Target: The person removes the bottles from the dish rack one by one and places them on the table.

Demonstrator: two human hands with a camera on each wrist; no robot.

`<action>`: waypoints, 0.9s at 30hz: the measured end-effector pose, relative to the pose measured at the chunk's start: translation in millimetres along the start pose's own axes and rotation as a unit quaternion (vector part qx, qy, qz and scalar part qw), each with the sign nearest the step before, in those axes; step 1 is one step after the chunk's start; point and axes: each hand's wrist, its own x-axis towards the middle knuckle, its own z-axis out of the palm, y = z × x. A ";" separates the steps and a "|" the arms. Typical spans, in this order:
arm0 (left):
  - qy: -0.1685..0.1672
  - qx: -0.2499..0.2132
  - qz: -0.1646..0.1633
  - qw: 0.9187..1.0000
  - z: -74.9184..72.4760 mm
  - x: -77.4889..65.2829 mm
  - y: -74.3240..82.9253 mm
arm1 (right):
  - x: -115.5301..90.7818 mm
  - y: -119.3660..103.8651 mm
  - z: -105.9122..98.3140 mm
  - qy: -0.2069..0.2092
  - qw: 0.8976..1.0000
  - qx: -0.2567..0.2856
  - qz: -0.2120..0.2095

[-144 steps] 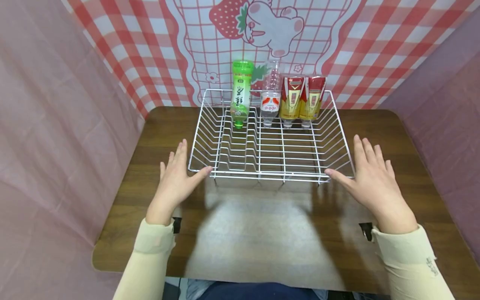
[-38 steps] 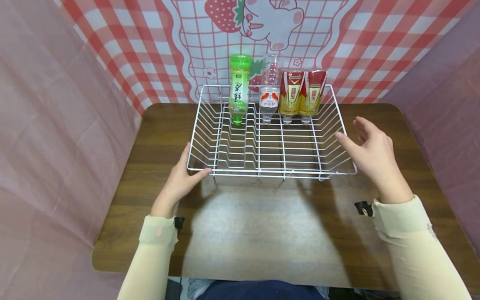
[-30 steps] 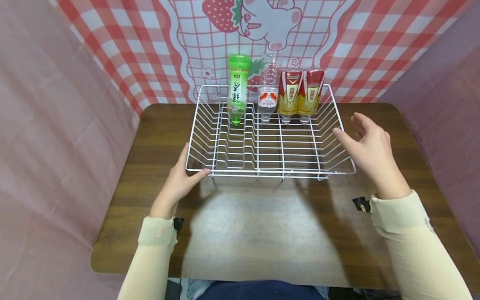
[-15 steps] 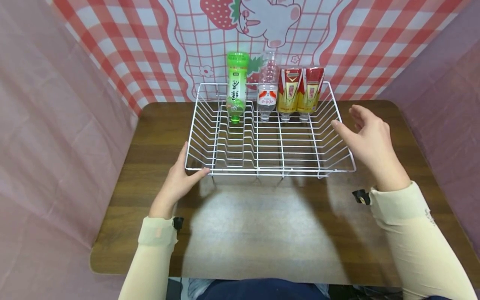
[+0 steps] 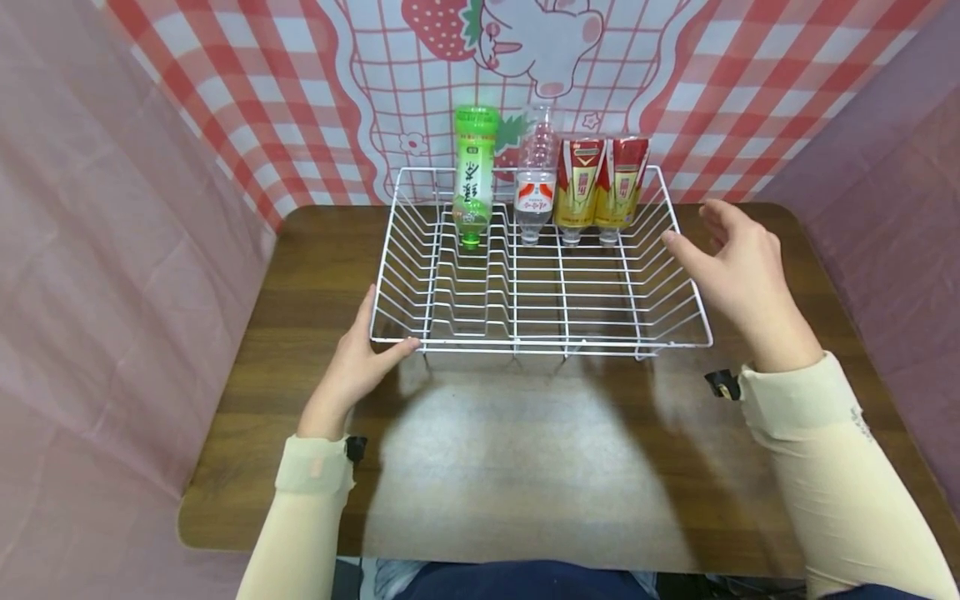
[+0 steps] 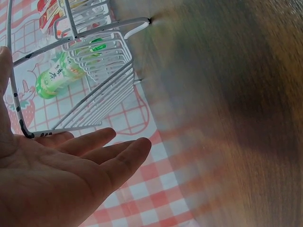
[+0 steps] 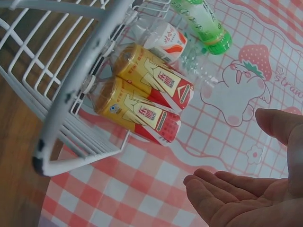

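Observation:
A white wire dish rack [image 5: 540, 342] stands on the table with its bottles along the back rim. My left hand [image 5: 352, 367] is at the rack's front left corner, thumb over the front rim and fingers straight along the outside; in the left wrist view the palm lies by the bare metal corner [image 6: 28, 134]. Off the right side, my right hand [image 5: 746, 279] hovers with loosely bent fingers and holds nothing. Upside down in the rack stand a green bottle [image 5: 474, 179], a clear bottle [image 5: 535, 196] and two red-and-gold bottles [image 5: 579, 187], their necks pointing down.
The wooden table [image 5: 247, 467] has rounded corners. Behind it hangs a red-and-white checked cloth [image 5: 750, 100] with a strawberry and a white cartoon animal. Pink curtains [image 5: 112, 292] close off both sides.
My right hand has left the front right corner, moving back along the right side, its fingers now more bent. My left hand has come in against the front left corner. The bottles keep their places.

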 end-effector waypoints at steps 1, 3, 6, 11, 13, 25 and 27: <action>0.000 0.000 0.001 1.000 -0.2 -0.1 0.2 | 0.9 -0.9 -0.1 -0.001 1.000 0.000 -0.001; -0.002 0.002 0.001 1.000 -0.3 0.0 0.3 | 2.4 -2.3 -0.1 -0.005 1.000 0.003 0.001; -0.007 0.006 0.000 1.000 -0.2 0.1 0.3 | 4.2 -3.3 0.5 -0.011 1.000 0.006 0.003; -0.010 0.009 -0.002 1.000 0.6 -0.2 0.8 | 7.3 -4.4 1.5 -0.014 1.000 0.005 0.004; -0.010 0.009 -0.004 1.000 1.0 -0.4 0.8 | 8.6 -5.4 1.6 -0.014 1.000 0.004 0.003; -0.003 0.007 0.002 1.000 0.1 0.3 -0.8 | 17.5 -12.4 1.8 -0.006 1.000 -0.008 -0.007; -0.002 0.006 0.004 1.000 0.0 0.6 -1.2 | 18.9 -12.5 2.0 -0.010 1.000 -0.007 -0.004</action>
